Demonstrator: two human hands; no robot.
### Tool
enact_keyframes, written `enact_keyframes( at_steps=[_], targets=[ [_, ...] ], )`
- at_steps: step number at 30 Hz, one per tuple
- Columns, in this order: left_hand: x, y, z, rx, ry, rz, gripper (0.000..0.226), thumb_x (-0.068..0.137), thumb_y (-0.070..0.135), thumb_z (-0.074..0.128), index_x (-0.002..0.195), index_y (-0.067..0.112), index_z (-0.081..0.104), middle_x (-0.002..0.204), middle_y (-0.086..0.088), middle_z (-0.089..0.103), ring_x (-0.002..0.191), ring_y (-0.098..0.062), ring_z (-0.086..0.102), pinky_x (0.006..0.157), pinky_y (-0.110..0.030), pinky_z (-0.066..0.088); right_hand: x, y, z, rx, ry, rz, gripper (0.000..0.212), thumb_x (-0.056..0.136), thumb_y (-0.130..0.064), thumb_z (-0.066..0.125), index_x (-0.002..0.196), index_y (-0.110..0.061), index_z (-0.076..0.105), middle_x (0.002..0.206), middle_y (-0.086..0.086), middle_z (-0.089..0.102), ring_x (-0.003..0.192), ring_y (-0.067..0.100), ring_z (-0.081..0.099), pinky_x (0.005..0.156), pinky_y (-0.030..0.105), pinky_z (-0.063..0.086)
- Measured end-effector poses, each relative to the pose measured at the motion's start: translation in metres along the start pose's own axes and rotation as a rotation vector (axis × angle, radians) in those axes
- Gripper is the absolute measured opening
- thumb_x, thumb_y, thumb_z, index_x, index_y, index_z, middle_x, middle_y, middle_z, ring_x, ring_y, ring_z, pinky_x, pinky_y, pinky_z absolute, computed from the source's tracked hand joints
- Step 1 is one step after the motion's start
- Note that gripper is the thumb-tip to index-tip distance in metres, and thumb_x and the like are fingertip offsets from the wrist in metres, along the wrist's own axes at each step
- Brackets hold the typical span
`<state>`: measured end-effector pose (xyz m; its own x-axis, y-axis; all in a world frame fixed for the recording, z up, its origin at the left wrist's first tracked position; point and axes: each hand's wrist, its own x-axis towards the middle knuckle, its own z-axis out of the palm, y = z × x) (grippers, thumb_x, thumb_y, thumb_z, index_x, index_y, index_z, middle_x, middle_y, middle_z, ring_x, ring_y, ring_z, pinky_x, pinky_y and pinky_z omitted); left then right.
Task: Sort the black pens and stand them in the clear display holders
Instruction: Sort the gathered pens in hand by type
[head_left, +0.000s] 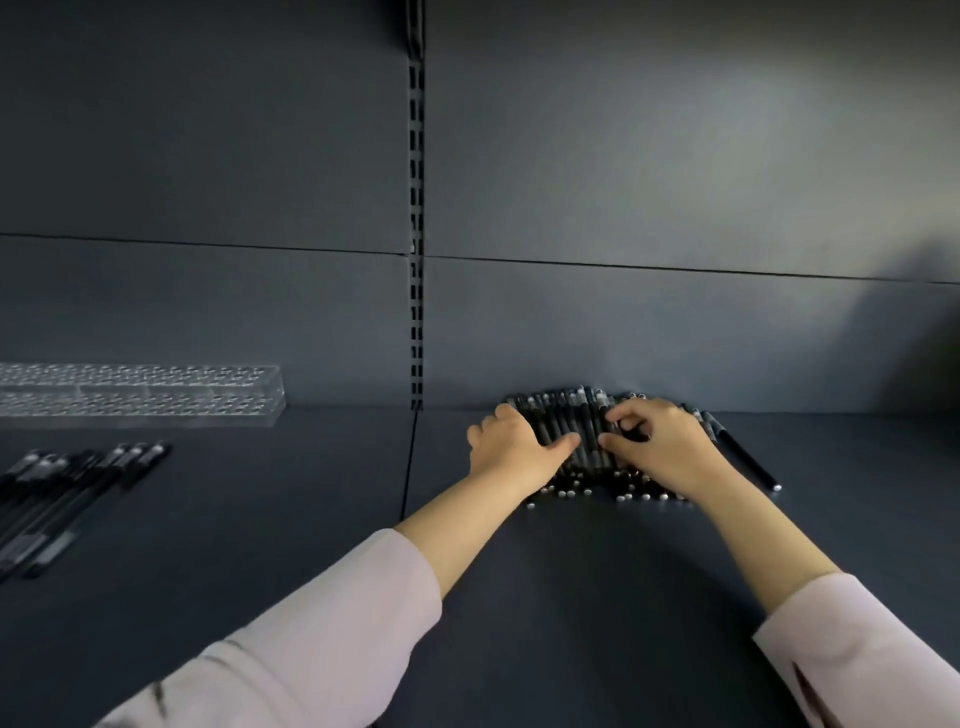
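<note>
A heap of black pens (569, 415) with silver ends lies against the back wall on the dark shelf, right of centre. My left hand (511, 449) lies on the heap's left part, fingers bent down into the pens and thumb stretched across them. My right hand (662, 447) is on the heap's right part, with forefinger and thumb curled in a pinch on pens near the middle. One pen (748, 460) lies apart at the heap's right edge. A long clear display holder (140, 397) with rows of holes stands at the far left, with no pens in it.
A second group of black pens (67, 493) lies flat at the left front, below the holder. A slotted metal upright (416, 260) runs down the back wall, and a seam (408, 467) splits the shelf below it. Bare dark shelf surface (597, 597) lies between my forearms.
</note>
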<state>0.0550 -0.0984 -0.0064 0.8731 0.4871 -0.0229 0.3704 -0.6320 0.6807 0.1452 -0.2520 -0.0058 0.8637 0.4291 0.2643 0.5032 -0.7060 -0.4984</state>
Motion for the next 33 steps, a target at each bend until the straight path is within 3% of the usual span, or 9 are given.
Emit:
enact_keyframes(
  at_steps=[9, 14, 18, 23, 25, 27, 29, 33],
  targets=[
    [0.025, 0.018, 0.012, -0.119, 0.010, -0.225, 0.100, 0.074, 0.055, 0.076, 0.146, 0.011, 0.021, 0.147, -0.010, 0.036, 0.138, -0.030, 0.029, 0.102, -0.039, 0.039, 0.015, 0.014, 0.004, 0.123, 0.007, 0.014, 0.008, 0.089, -0.031, 0.062, 0.095, -0.035, 0.067, 0.087, -0.016, 0.064, 0.088, 0.010, 0.060, 0.088, 0.038, 0.049],
    [0.031, 0.022, 0.015, -0.224, -0.040, -0.271, 0.082, 0.076, 0.044, 0.079, 0.138, 0.010, 0.035, 0.139, -0.008, 0.045, 0.131, -0.029, 0.040, 0.097, -0.039, 0.046, 0.019, 0.017, 0.006, 0.135, 0.028, -0.023, 0.019, 0.094, -0.019, 0.055, 0.102, -0.024, 0.071, 0.097, -0.006, 0.068, 0.088, 0.009, 0.057, 0.078, 0.023, 0.038],
    [0.029, 0.029, 0.024, -0.357, 0.012, -0.270, 0.071, 0.081, 0.027, 0.078, 0.134, 0.007, 0.036, 0.133, -0.011, 0.049, 0.122, -0.030, 0.050, 0.095, -0.039, 0.049, 0.019, 0.017, 0.004, 0.148, 0.045, -0.002, 0.022, 0.095, -0.018, 0.053, 0.104, -0.023, 0.072, 0.096, -0.007, 0.067, 0.088, 0.008, 0.054, 0.078, 0.021, 0.035],
    [0.024, 0.034, 0.024, -0.465, 0.017, -0.258, 0.080, 0.078, 0.026, 0.082, 0.138, 0.007, 0.032, 0.136, -0.010, 0.048, 0.121, -0.029, 0.051, 0.088, -0.036, 0.048, 0.017, 0.018, 0.003, 0.187, 0.063, 0.035, 0.023, 0.095, -0.018, 0.052, 0.104, -0.024, 0.073, 0.095, -0.008, 0.067, 0.087, 0.007, 0.054, 0.076, 0.019, 0.034],
    [0.024, 0.034, 0.019, -0.505, -0.010, -0.263, 0.077, 0.080, 0.023, 0.080, 0.138, 0.007, 0.032, 0.121, -0.007, 0.052, 0.098, -0.023, 0.057, 0.070, -0.028, 0.046, 0.016, 0.018, 0.003, 0.208, 0.062, 0.047, 0.024, 0.096, -0.018, 0.051, 0.104, -0.024, 0.073, 0.098, -0.008, 0.068, 0.088, 0.007, 0.055, 0.076, 0.018, 0.035],
    [0.021, 0.036, 0.016, -0.526, -0.042, -0.267, 0.064, 0.083, 0.019, 0.077, 0.132, 0.005, 0.037, 0.093, -0.002, 0.050, 0.068, -0.012, 0.047, 0.052, -0.022, 0.037, 0.016, 0.018, 0.003, 0.220, 0.060, 0.053, 0.024, 0.096, -0.018, 0.051, 0.104, -0.023, 0.073, 0.102, -0.006, 0.069, 0.092, 0.009, 0.057, 0.079, 0.020, 0.036],
    [0.021, 0.036, 0.015, -0.526, -0.060, -0.271, 0.053, 0.085, 0.016, 0.074, 0.125, 0.005, 0.041, 0.078, 0.000, 0.046, 0.059, -0.008, 0.040, 0.045, -0.020, 0.032, 0.016, 0.019, 0.002, 0.218, 0.053, 0.057, 0.023, 0.096, -0.018, 0.052, 0.104, -0.023, 0.073, 0.105, -0.005, 0.070, 0.097, 0.011, 0.059, 0.081, 0.021, 0.037],
    [0.021, 0.039, 0.013, -0.538, -0.061, -0.292, 0.044, 0.085, 0.012, 0.073, 0.117, 0.006, 0.043, 0.073, -0.001, 0.045, 0.056, -0.009, 0.039, 0.042, -0.019, 0.031, 0.015, 0.020, 0.000, 0.226, 0.037, 0.069, 0.024, 0.096, -0.018, 0.051, 0.105, -0.024, 0.073, 0.107, -0.005, 0.069, 0.102, 0.013, 0.060, 0.082, 0.022, 0.039]
  ],
)
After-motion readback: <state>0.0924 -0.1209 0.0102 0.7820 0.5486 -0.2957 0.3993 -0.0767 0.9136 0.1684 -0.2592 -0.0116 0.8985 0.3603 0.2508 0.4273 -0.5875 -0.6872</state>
